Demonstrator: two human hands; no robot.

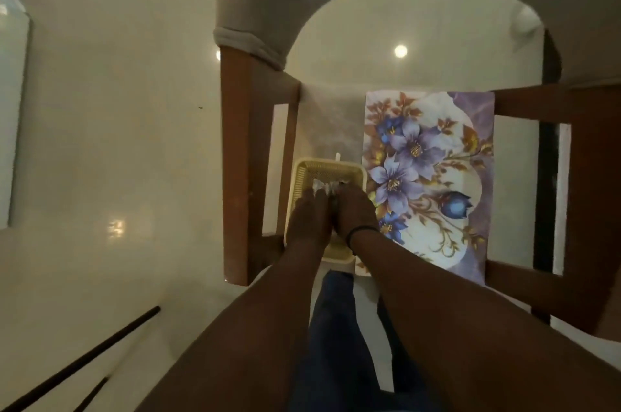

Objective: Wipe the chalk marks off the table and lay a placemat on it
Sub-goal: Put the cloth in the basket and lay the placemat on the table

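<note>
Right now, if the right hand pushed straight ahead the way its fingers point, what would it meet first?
The crumpled white wad at its fingertips in the basket, then probably the basket's far wall. The right hand seems to touch the wad already; depth is unclear.

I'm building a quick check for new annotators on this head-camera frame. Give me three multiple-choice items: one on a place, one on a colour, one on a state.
1. Where does the basket sit relative to the placemat?
A. To its left
B. To its right
C. On top of it

2. The placemat's flowers are mainly:
A. Red
B. Blue and purple
C. Yellow

3. What are the left hand and right hand doing?
A. Both reach into the basket
B. Both lift the placemat
C. One hangs at the side

Answers: 1 A, the basket borders the mat's left edge. 2 B, blue and purple blooms with brown leaves. 3 A, the fingers of both meet at something white inside the basket.
</note>
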